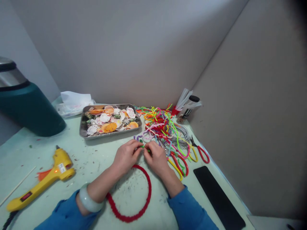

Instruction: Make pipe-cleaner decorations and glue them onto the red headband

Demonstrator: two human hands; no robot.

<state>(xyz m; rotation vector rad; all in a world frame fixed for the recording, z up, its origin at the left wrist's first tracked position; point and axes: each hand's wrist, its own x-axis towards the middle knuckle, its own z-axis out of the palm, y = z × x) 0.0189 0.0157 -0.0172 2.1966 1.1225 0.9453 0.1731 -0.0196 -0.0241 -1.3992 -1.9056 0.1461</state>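
Observation:
My left hand (128, 154) and my right hand (155, 156) meet above the middle of the table, fingertips pinched together. Between them shows a short bit of green pipe cleaner (143, 146); most of it is hidden by my fingers. Below my hands a red fuzzy ring (150, 188) lies flat on the table, partly covered by my left forearm. Just beyond my right hand spreads a tangled heap of colourful pipe cleaners (159, 123). Red-handled scissors (203, 154) lie to the right of the heap, and more red and yellow handles show beside my right wrist.
A metal tray (96, 136) of seashells stands at the back. On the left are a yellow glue gun (48, 180), a thin stick (18, 186) and a large teal bottle (33, 108). To the right lie a black strip (218, 198), coiled grey wire (183, 134) and a black-lidded jar (189, 110).

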